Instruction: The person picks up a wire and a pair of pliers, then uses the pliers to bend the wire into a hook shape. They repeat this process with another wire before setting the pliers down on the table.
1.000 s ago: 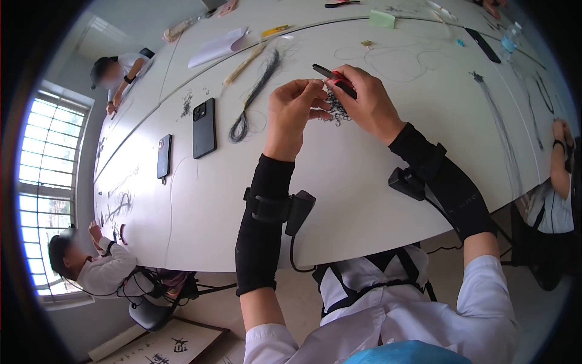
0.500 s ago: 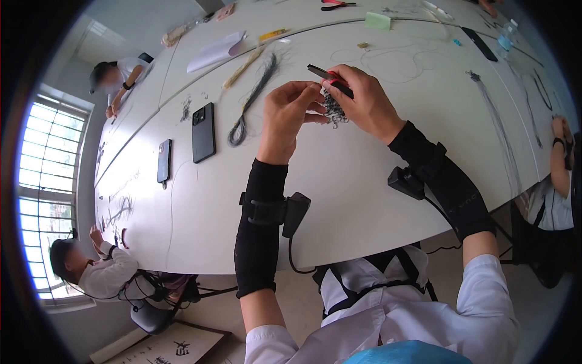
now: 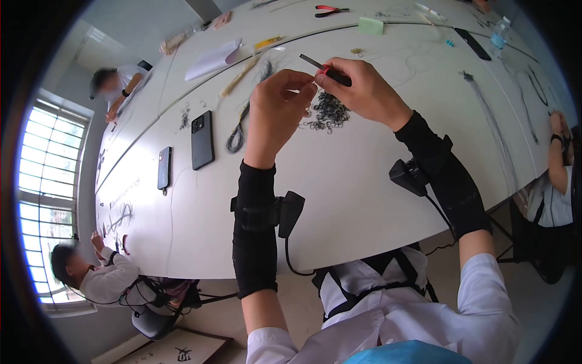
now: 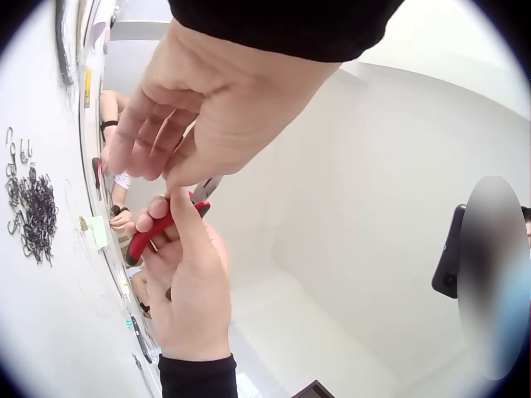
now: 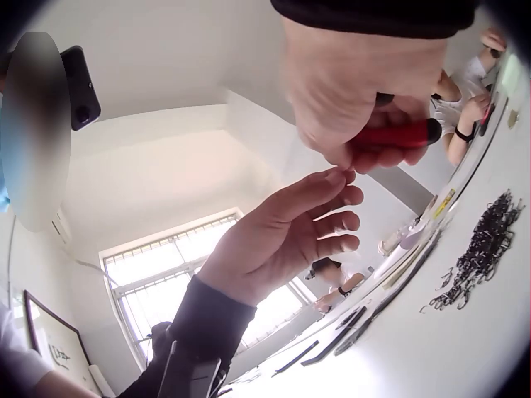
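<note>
My right hand (image 3: 373,91) grips a pair of pliers (image 3: 336,77) with red and black handles, its metal nose pointing up and left in the head view. Thumb and forefinger of my left hand (image 3: 273,115) pinch together right at the right hand's fingertips. What they pinch is tiny and mostly covered; I cannot tell its kind. The other left fingers are loosely bent, as the right wrist view shows. Below both hands, a pile of small dark hooks (image 3: 330,114) lies on the white table (image 3: 351,200).
Left of the hands lie a large black phone (image 3: 203,139), a smaller phone (image 3: 164,168) and a bundle of dark strands (image 3: 235,141). Farther back are a paper sheet (image 3: 212,59), a green note (image 3: 370,25) and other pliers (image 3: 331,10). People sit around the table.
Both hands have shifted a little up and left in the head view, the pliers with them. More of the hook pile now shows between the hands. The left hand covers more of the strand bundle.
</note>
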The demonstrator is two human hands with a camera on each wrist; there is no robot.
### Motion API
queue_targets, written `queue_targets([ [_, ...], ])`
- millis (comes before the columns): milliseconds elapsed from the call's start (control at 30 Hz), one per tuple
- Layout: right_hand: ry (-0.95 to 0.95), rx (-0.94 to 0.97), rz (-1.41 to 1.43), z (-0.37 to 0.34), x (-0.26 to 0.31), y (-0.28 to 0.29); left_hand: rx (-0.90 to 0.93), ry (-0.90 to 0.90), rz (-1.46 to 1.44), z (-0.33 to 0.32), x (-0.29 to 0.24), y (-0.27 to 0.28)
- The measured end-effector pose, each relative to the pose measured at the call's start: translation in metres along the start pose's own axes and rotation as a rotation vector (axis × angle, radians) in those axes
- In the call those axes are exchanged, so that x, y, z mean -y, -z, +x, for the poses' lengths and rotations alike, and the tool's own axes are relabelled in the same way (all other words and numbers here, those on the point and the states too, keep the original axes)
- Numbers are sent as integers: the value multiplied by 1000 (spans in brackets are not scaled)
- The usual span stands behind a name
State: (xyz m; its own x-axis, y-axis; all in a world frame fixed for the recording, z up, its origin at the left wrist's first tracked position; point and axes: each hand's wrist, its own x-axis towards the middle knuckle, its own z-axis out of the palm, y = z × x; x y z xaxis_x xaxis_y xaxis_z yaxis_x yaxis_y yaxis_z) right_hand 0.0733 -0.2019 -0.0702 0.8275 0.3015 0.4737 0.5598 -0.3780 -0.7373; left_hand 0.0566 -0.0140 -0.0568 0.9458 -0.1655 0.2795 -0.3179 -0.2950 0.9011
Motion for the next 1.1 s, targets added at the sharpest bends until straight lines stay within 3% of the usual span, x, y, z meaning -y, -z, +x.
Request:
queue_targets([
  [100, -35, 29, -12, 3, 10, 7, -72, -161, 159, 1, -3, -1],
  [200, -79, 55, 32, 3, 9, 7, -123, -213, 267, -2, -10, -3],
  [300, -121, 1, 182, 8, -3, 17, -147, -93, 166, -3, -13, -2],
  [367, -240, -76, 108, 15, -8, 45, -170, -21, -74, -3, -15, 2],
  [433, -136, -223, -166, 21, -49, 63, -192, 15, -268, -4, -20, 6],
  [533, -132, -263, -441, 24, -120, 62, -184, -6, -457, -7, -28, 11],
  [633, -295, -109, -519, 32, -125, 45, -150, 19, -532, -11, -38, 14],
  [833, -207, -3, -669, 51, -142, 0, -157, -69, -636, -17, -56, 27],
  [1000, -176, 14, -826, 61, -133, -14, -121, -41, -829, -21, -65, 39],
  [1100, -184, 131, -885, 61, -128, -12, -91, -23, -891, -21, -64, 41],
])
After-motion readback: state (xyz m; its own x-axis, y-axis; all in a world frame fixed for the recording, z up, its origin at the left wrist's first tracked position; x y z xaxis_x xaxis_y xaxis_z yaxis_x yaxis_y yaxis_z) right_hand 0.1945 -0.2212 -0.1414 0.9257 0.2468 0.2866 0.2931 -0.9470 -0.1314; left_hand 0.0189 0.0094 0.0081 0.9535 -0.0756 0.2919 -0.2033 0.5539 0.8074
